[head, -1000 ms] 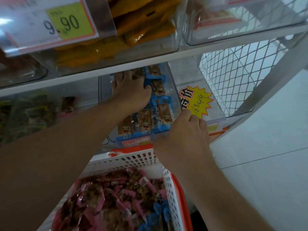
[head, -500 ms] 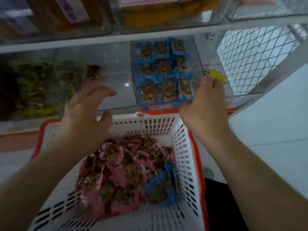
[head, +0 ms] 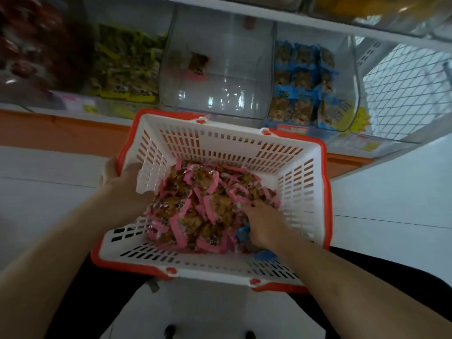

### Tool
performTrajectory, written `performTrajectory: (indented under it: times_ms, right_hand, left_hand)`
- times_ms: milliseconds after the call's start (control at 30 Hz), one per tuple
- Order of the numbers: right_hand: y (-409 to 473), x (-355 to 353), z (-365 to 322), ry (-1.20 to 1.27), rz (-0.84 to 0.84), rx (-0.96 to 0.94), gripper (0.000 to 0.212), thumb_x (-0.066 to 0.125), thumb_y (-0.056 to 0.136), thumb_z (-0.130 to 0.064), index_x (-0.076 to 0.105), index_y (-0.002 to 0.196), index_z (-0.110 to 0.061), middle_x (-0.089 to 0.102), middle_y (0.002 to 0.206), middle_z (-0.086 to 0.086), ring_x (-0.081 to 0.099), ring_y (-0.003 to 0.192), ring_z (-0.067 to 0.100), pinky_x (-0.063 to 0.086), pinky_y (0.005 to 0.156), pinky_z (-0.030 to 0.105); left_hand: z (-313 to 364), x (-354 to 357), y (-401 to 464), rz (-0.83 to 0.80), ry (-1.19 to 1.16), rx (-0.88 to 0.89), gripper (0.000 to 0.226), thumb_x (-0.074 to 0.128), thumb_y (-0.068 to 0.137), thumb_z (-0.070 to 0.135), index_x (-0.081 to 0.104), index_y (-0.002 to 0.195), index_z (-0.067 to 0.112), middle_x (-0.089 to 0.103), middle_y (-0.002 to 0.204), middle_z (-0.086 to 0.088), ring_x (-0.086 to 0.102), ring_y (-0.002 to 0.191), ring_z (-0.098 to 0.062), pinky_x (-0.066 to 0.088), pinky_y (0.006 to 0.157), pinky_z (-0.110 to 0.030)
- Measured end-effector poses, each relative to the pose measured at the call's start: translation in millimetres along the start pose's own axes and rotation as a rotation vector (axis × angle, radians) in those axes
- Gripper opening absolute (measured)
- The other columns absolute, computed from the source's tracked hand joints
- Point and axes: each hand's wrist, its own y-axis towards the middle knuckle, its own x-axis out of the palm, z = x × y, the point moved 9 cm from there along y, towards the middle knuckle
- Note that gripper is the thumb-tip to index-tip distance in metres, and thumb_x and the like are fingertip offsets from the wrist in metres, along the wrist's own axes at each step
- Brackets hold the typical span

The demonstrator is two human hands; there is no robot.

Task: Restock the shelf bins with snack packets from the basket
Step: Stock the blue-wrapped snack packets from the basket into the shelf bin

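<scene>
The left hand grips the left rim of the white and orange basket, while the right hand lies on the pile of pink snack packets inside it, with the fingers pushed among the wrappers. To do this step well, I think the right hand should close on a small bunch of pink packets only, leaving the few blue packets beside it, and carry them to the nearly empty clear bin just behind the basket. The right fingertips are buried and blurred, so I cannot tell if they already hold a packet, and the left fingers are hidden behind the rim.
</scene>
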Motion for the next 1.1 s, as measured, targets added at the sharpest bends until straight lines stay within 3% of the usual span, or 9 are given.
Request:
performTrajectory:
  times_ms: [200,333,400,567,700,800,933,1033,1100]
  right_hand:
    - [0,5,-8,-0.248,0.012,-0.119,0.069,0.078,0.086,-0.039,0.049,0.148,-0.031,0.047,0.150,0.007,0.047,0.132,0.035,0.046,0.104,0.042]
    - [2,-3,-6,-0.175,0.027,-0.141,0.014,0.073,0.087,-0.020,0.060,0.093,-0.023,0.057,0.114,0.002,0.049,0.110,0.027,0.040,0.084,0.036]
    - [3,-6,0,-0.108,0.021,-0.142,0.018,0.072,0.086,-0.012,0.057,0.087,-0.021,0.058,0.102,0.000,0.050,0.101,0.024,0.043,0.081,0.037]
    - [5,3,-2,-0.085,-0.021,-0.228,0.052,0.072,0.089,-0.015,0.059,0.136,-0.035,0.044,0.111,-0.002,0.047,0.112,0.026,0.034,0.079,0.034]
    - [6,7,-8,-0.113,0.012,-0.281,0.031,0.075,0.085,-0.012,0.054,0.084,-0.034,0.037,0.103,-0.005,0.041,0.106,0.023,0.029,0.076,0.034]
    - [8,-17,3,0.148,0.020,-0.194,0.037,0.077,0.088,-0.010,0.050,0.074,-0.032,0.053,0.092,-0.008,0.054,0.092,0.019,0.038,0.069,0.033]
    - [-2,-92,16,0.535,0.130,-0.157,0.018,0.077,0.096,-0.018,0.071,0.087,-0.032,0.073,0.094,-0.009,0.071,0.084,0.012,0.059,0.077,0.034]
    - [-22,-140,23,0.787,0.235,-0.210,0.023,0.079,0.095,-0.013,0.073,0.084,-0.033,0.078,0.092,-0.007,0.070,0.068,0.001,0.057,0.063,0.029]
    - [-32,-161,25,0.884,0.290,-0.246,0.024,0.080,0.094,-0.012,0.074,0.083,-0.033,0.080,0.093,-0.006,0.069,0.069,-0.002,0.053,0.067,0.030]
  left_hand:
    - [8,-4,-1,-0.019,0.015,-0.048,0.069,0.064,0.094,0.038,0.030,0.152,0.025,0.002,0.159,0.003,0.014,0.146,-0.035,0.036,0.112,-0.051]
    - [16,-10,0,0.019,0.104,-0.036,0.071,0.066,0.089,0.046,0.031,0.148,0.025,0.005,0.158,-0.001,0.013,0.146,-0.039,0.027,0.120,-0.060]
    - [31,-20,-3,0.125,0.132,0.026,0.071,0.067,0.089,0.041,0.034,0.148,0.021,0.006,0.157,-0.003,0.014,0.146,-0.040,0.022,0.121,-0.059]
    - [62,-27,-10,0.248,0.089,0.132,0.065,0.065,0.089,0.036,0.041,0.145,0.017,0.012,0.157,-0.006,0.011,0.147,-0.042,0.022,0.121,-0.064]
    - [82,-29,-14,0.321,0.121,0.210,0.064,0.067,0.089,0.029,0.044,0.147,0.016,0.016,0.158,-0.012,0.009,0.149,-0.040,0.019,0.122,-0.063]
    - [107,-33,-22,0.368,0.080,0.322,0.054,0.068,0.091,0.023,0.052,0.142,0.015,0.029,0.155,-0.010,0.022,0.146,-0.035,0.030,0.119,-0.054]
    - [138,-19,-30,0.264,-0.026,0.467,0.021,0.065,0.095,0.022,0.068,0.114,0.028,0.060,0.121,0.011,0.056,0.111,-0.012,0.044,0.087,-0.015]
    - [160,8,-21,0.073,-0.122,0.475,0.012,0.067,0.093,0.029,0.071,0.098,0.039,0.068,0.098,0.022,0.064,0.093,-0.001,0.054,0.081,-0.025]
    - [173,26,-16,-0.095,-0.215,0.434,0.007,0.067,0.094,0.039,0.072,0.099,0.037,0.072,0.093,0.020,0.066,0.091,0.001,0.055,0.086,-0.027]
